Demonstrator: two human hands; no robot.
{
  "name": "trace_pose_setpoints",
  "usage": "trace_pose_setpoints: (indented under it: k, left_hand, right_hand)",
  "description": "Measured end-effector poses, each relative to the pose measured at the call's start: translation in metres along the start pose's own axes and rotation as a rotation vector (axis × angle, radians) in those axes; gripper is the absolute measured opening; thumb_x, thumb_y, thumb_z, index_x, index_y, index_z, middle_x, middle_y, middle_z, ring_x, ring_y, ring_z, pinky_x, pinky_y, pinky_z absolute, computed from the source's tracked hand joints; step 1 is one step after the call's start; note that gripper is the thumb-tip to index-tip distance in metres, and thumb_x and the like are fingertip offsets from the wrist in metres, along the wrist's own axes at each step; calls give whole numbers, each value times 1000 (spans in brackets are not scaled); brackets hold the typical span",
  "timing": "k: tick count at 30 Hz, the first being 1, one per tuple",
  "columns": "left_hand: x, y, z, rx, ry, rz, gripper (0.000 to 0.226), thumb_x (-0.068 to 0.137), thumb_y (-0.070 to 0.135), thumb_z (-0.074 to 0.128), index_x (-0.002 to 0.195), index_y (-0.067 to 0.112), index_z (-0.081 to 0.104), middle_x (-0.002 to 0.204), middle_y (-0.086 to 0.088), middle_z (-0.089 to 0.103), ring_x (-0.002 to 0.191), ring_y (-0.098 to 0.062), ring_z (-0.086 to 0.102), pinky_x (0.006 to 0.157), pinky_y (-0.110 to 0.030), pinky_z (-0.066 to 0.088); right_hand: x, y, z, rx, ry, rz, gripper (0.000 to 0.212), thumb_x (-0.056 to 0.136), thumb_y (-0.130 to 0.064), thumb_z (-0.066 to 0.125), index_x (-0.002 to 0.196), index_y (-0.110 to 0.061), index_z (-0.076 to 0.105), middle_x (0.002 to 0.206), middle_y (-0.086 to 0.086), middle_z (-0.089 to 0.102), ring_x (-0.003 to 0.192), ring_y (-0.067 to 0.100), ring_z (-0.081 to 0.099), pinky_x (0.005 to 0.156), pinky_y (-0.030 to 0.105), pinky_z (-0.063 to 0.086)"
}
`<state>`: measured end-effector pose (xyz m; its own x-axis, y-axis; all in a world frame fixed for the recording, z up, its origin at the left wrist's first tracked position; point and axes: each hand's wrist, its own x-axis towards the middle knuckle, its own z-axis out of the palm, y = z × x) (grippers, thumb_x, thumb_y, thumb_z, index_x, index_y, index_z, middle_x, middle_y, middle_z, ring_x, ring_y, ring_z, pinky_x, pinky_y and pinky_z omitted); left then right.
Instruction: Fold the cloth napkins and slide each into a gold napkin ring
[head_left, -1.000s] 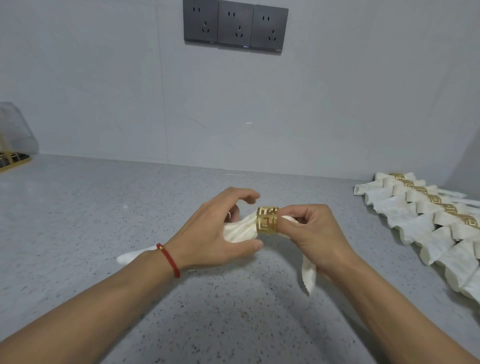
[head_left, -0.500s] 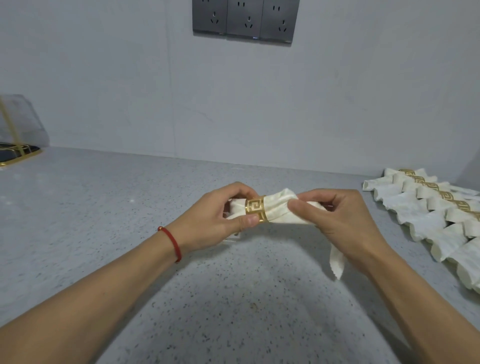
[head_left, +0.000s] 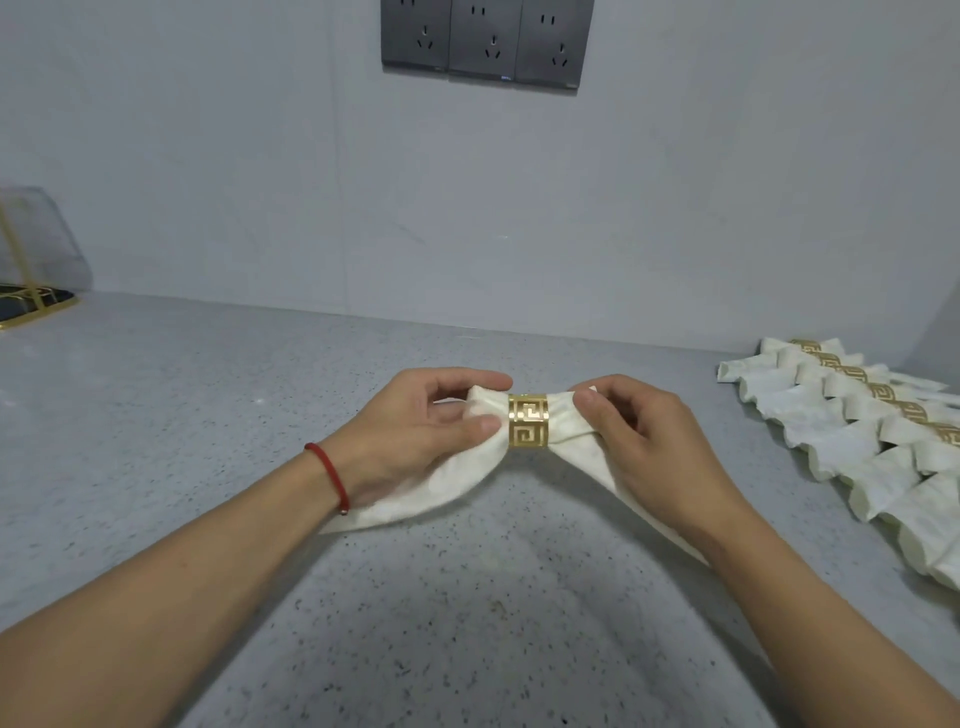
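Napkin (head_left: 470, 467) in gold ring (head_left: 528, 420), both hands pinching

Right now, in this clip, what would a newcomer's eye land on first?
The shiny gold fretwork napkin ring at centre, cinching a cream cloth napkin that the left hand and right hand pinch on either side above the grey speckled counter. Next, the overlapping row of finished ringed napkins at far right.

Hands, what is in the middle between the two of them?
In the head view, the gold napkin ring sits between the left hand and right hand, wrapped around the white napkin that both hands pinch.
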<state>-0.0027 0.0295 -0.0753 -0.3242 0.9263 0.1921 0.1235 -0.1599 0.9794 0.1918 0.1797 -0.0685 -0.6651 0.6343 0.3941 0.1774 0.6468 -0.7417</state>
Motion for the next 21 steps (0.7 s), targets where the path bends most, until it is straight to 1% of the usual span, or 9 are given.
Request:
trace_pose_setpoints:
  k: [3,5,6,8,10,14,17,19,21]
  left_hand:
    - [-1,3,-1,67,-6,-4,43,85,3,75,124,14,63,116,-8,72,107,-24,71,93,-35,55]
    - [-1,6,0,106,21,3,45,82,-2,77,122,12,63,114,-7,73,104,-22,71,91,-32,56]
    - [-1,6,2,118,33,6,45,80,-4,78,120,11,64,112,-6,73,103,-21,72,91,-32,57]
    - [0,7,4,144,91,14,42,78,-3,80,115,11,67,108,-6,75,100,-21,73,89,-33,57]
    - [0,10,6,161,158,11,36,78,1,81,111,11,70,103,-5,76,96,-21,74,86,-34,58]
    - [1,27,7,186,189,-63,32,80,7,81,109,12,72,96,-5,78,95,-23,74,86,-35,59]
    - [-1,44,9,274,177,-81,26,79,12,83,104,13,75,94,-6,78,94,-25,74,92,-43,57]
    - [-4,51,13,325,210,-71,22,78,15,85,98,15,76,91,-5,78,92,-26,75,92,-49,57]
    - [-9,58,20,335,275,-93,20,76,15,86,94,14,77,87,-4,78,86,-23,75,88,-46,59]
  right_hand:
    - [-1,-2,6,54,-9,20,21,103,-38,55,98,-28,73,91,-8,75,86,15,70,82,46,56]
    - [-3,-5,8,105,-1,19,21,103,-40,56,99,-29,73,93,-9,75,86,14,71,79,45,58]
    - [-4,-7,9,140,4,23,21,103,-41,56,100,-29,73,92,-8,75,81,14,71,73,44,58]
    - [-6,-10,11,202,-3,46,23,103,-41,56,101,-27,74,87,-6,74,63,18,67,56,40,55]
    - [-10,-12,10,241,-22,73,24,103,-42,55,102,-27,74,85,-5,73,55,20,63,50,36,52]
    - [-12,-15,11,327,-89,104,17,101,-39,61,104,-29,74,94,-6,74,63,13,62,56,30,51]
    - [-8,-16,8,325,-1,107,15,98,-37,67,97,-25,76,90,-4,74,62,12,63,54,32,50]
    - [-8,-21,7,285,50,87,16,96,-38,68,94,-24,76,87,-4,75,64,13,67,55,32,53]
    - [-12,-28,4,277,50,79,16,96,-37,67,94,-23,75,85,-3,76,69,16,71,61,35,58]
